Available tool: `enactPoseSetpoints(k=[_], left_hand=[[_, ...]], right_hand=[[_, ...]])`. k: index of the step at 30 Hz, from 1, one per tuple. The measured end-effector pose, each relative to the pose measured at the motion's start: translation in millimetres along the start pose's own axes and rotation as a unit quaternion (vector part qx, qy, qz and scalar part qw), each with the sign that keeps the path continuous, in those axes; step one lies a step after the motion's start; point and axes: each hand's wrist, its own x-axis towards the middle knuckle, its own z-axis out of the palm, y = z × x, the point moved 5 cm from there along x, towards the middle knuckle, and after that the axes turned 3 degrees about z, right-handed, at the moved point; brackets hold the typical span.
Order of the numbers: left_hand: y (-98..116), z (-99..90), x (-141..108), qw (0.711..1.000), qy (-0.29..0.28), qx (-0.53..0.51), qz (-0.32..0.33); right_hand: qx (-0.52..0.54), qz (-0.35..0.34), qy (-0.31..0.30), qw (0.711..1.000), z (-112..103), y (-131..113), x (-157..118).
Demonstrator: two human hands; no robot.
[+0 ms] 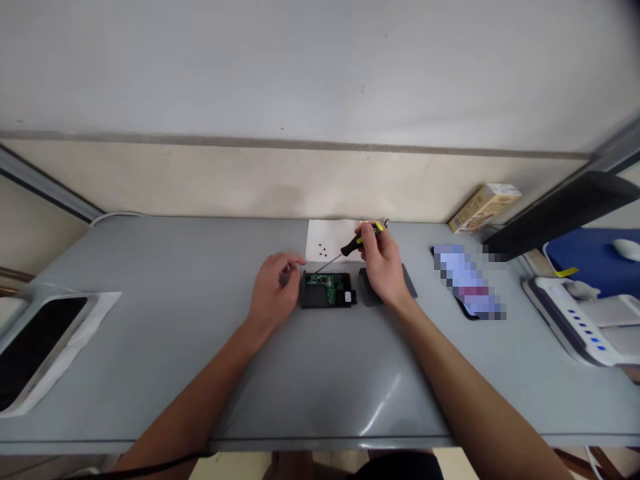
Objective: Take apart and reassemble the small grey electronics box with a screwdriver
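My right hand is closed round a black and yellow screwdriver. The screwdriver's thin shaft slants down to the left, its tip at the upper edge of a green circuit board. That board sits in a dark, shallow case with a black part at its right end. Beside the case's left edge is my left hand, fingers loosely bent and thumb apart from the index finger; whether it touches the case is unclear. A dark flat cover lies partly hidden under my right hand.
Several tiny dark screws lie on white paper behind the case. To the right are a phone, a carton, a black monitor and a white power strip. A dark-screened device rests at the left.
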Motion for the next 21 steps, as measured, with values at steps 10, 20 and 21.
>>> enactPoseSetpoints(k=[10, 20, 21], left_hand=[[-7, 8.8, -1, 0.998, -0.047, 0.013, -0.034], [1, 13.2, -1, 0.993, -0.106, 0.046, 0.026], [2, 13.5, -1, 0.992, -0.108, 0.049, 0.03]], right_hand=[[-0.014, -0.005, -0.011, 1.0, 3, 3, 1], [-0.028, -0.007, -0.014, 0.999, 3, 5, 1], [-0.029, -0.008, -0.012, 0.999, 3, 4, 1]])
